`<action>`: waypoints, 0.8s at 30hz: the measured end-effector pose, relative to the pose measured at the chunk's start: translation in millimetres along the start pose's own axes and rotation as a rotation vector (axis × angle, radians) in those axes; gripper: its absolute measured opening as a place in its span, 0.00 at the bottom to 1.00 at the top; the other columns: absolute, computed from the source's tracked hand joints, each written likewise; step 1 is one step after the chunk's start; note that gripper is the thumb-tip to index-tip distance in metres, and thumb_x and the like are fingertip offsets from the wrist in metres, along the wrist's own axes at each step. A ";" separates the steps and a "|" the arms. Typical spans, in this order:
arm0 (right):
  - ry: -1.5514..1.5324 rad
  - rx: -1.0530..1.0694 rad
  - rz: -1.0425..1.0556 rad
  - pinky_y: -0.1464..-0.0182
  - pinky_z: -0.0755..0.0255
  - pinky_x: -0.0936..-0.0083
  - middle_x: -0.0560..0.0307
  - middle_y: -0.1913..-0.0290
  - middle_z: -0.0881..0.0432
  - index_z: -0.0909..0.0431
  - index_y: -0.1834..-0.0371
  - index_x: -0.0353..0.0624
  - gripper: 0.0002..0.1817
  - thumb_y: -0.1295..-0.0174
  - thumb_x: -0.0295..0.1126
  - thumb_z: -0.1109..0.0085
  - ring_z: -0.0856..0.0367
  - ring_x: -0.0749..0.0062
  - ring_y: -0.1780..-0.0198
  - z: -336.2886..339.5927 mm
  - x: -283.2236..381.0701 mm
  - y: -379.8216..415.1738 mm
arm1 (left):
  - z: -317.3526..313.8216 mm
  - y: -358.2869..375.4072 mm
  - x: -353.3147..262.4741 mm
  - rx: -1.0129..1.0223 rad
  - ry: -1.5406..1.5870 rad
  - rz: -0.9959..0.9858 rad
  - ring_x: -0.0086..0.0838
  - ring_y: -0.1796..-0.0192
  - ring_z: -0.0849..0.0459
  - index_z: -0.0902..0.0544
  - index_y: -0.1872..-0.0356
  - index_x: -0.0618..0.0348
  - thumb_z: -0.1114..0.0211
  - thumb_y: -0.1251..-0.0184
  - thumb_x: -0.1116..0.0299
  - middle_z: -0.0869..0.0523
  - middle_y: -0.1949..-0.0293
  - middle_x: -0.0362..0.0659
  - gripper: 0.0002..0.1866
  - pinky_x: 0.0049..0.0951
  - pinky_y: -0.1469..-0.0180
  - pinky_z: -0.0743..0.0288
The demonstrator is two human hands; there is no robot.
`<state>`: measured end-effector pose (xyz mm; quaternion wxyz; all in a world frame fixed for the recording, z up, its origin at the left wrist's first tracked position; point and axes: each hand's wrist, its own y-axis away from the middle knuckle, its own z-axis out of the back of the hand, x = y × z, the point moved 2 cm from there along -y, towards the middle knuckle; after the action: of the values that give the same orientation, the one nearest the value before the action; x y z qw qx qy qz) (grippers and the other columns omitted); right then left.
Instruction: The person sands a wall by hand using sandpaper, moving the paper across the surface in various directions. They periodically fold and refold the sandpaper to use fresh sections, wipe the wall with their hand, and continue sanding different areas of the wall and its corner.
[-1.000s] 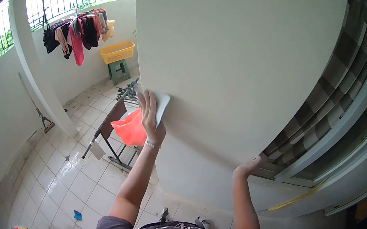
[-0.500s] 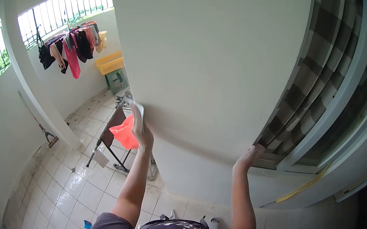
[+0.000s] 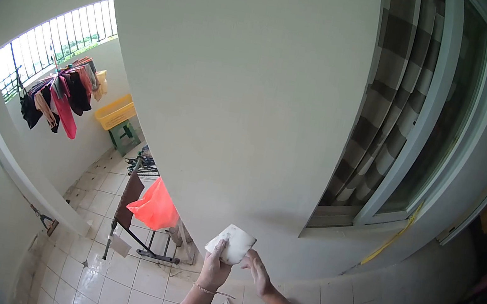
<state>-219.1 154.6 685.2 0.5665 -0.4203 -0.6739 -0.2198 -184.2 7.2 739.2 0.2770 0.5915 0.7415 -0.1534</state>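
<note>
My left hand [image 3: 216, 268] grips a white, flat, roughly square piece [image 3: 233, 244] by its left edge, low in front of the wall [image 3: 232, 99]. Grey smudges mark the piece's face. Just right of it is my right hand [image 3: 256, 271], its fingers apart and their tips close to the piece's right edge; whether they touch it I cannot tell. Both hands are near the lower part of the wall.
A red bag [image 3: 155, 205] hangs on a dark folding frame [image 3: 130, 198] at the left. Hung clothes [image 3: 61, 94], a yellow crate [image 3: 115, 111] and a mop [image 3: 47, 221] stand farther left. A checked curtain [image 3: 385, 104] fills the window at the right.
Both hands have come down and together from their spread positions along the wall. The white piece now faces the camera, and the view has shifted.
</note>
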 end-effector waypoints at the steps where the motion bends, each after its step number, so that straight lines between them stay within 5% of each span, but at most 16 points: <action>1: -0.054 0.068 0.026 0.29 0.39 0.62 0.42 0.19 0.43 0.46 0.18 0.36 0.38 0.22 0.52 0.59 0.43 0.65 0.19 -9.0 -3.3 3.6 | -5.6 1.2 -0.2 0.018 0.012 0.018 0.30 0.37 0.19 0.27 0.33 0.63 0.40 0.19 0.63 0.19 0.38 0.45 0.21 0.34 0.38 0.21; 5: 0.259 0.071 0.338 0.19 0.50 0.55 0.35 0.17 0.50 0.62 0.15 0.33 0.50 0.25 0.51 0.46 0.43 0.50 0.19 -25.5 41.1 4.3 | -23.0 -2.0 7.6 -0.016 -0.005 0.137 0.28 0.49 0.13 0.25 0.36 0.65 0.40 0.18 0.61 0.15 0.46 0.44 0.20 0.30 0.50 0.17; 8: 0.211 0.051 0.165 0.20 0.47 0.57 0.35 0.16 0.52 0.64 0.15 0.32 0.49 0.26 0.45 0.44 0.46 0.53 0.17 -20.1 54.7 3.9 | 6.8 -13.6 35.1 0.089 -0.145 0.414 0.27 0.65 0.11 0.23 0.41 0.68 0.40 0.18 0.58 0.13 0.54 0.44 0.21 0.26 0.69 0.20; 9: 0.231 -0.029 0.148 0.20 0.48 0.58 0.36 0.15 0.53 0.63 0.15 0.32 0.47 0.25 0.44 0.46 0.48 0.53 0.17 -19.1 62.9 -0.7 | 21.4 -17.6 37.2 0.248 -0.075 0.609 0.27 0.75 0.14 0.24 0.42 0.68 0.39 0.20 0.52 0.13 0.60 0.46 0.25 0.26 0.79 0.28; 12: 0.425 -0.211 0.277 0.19 0.55 0.56 0.38 0.14 0.55 0.58 0.16 0.32 0.40 0.21 0.41 0.52 0.55 0.49 0.14 -18.4 104.2 -17.0 | -44.0 8.6 -6.5 0.092 -0.694 0.381 0.30 0.73 0.13 0.29 0.40 0.70 0.38 0.22 0.46 0.13 0.57 0.50 0.31 0.24 0.79 0.28; 13: 0.563 -0.265 0.402 0.18 0.59 0.52 0.38 0.14 0.55 0.55 0.16 0.34 0.38 0.21 0.42 0.54 0.59 0.44 0.14 -17.7 123.7 -24.1 | -48.6 11.2 -14.7 0.096 -0.893 0.164 0.42 0.54 0.10 0.37 0.32 0.72 0.39 0.23 0.44 0.17 0.46 0.59 0.39 0.32 0.60 0.18; 15: 0.969 -0.391 0.650 0.19 0.71 0.34 0.39 0.14 0.53 0.49 0.15 0.45 0.35 0.22 0.41 0.55 0.65 0.31 0.15 -13.6 166.9 -41.4 | -60.9 6.4 -47.0 0.116 -1.478 -0.535 0.57 0.27 0.29 0.43 0.26 0.71 0.39 0.24 0.45 0.30 0.31 0.64 0.43 0.49 0.30 0.31; 17: 1.099 -0.550 0.781 0.23 0.77 0.24 0.40 0.14 0.55 0.47 0.14 0.58 0.39 0.31 0.37 0.51 0.70 0.25 0.16 4.0 203.3 -66.8 | -82.2 2.6 -91.6 0.090 -1.525 -0.645 0.62 0.18 0.53 0.46 0.23 0.69 0.38 0.24 0.46 0.41 0.24 0.64 0.44 0.57 0.20 0.57; 19: 1.277 -0.731 0.921 0.26 0.78 0.18 0.40 0.13 0.59 0.46 0.14 0.64 0.37 0.29 0.41 0.52 0.72 0.22 0.16 13.1 257.8 -94.9 | -94.7 -4.9 -129.4 -0.013 -1.487 -0.774 0.63 0.17 0.56 0.47 0.22 0.68 0.41 0.23 0.48 0.42 0.22 0.61 0.43 0.61 0.19 0.58; 21: 1.381 -0.887 1.007 0.26 0.76 0.18 0.42 0.13 0.61 0.46 0.15 0.65 0.33 0.22 0.53 0.64 0.73 0.23 0.16 12.5 312.8 -129.2 | -101.1 -19.8 -152.3 -0.104 -1.354 -1.036 0.63 0.17 0.57 0.48 0.21 0.67 0.42 0.22 0.48 0.44 0.21 0.60 0.42 0.61 0.19 0.59; 24: 1.274 -0.975 1.057 0.25 0.75 0.19 0.43 0.13 0.62 0.43 0.16 0.70 0.42 0.26 0.71 0.86 0.74 0.24 0.16 -21.7 376.8 -189.6 | -107.8 -46.1 -163.7 -0.200 -1.315 -1.315 0.57 0.15 0.58 0.51 0.19 0.65 0.47 0.20 0.48 0.49 0.18 0.58 0.41 0.58 0.18 0.62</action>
<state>-363.1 153.1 1082.2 0.6153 -0.6607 0.2025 -0.3793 -229.3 -74.3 917.7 0.5480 -0.1788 0.6314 -0.5187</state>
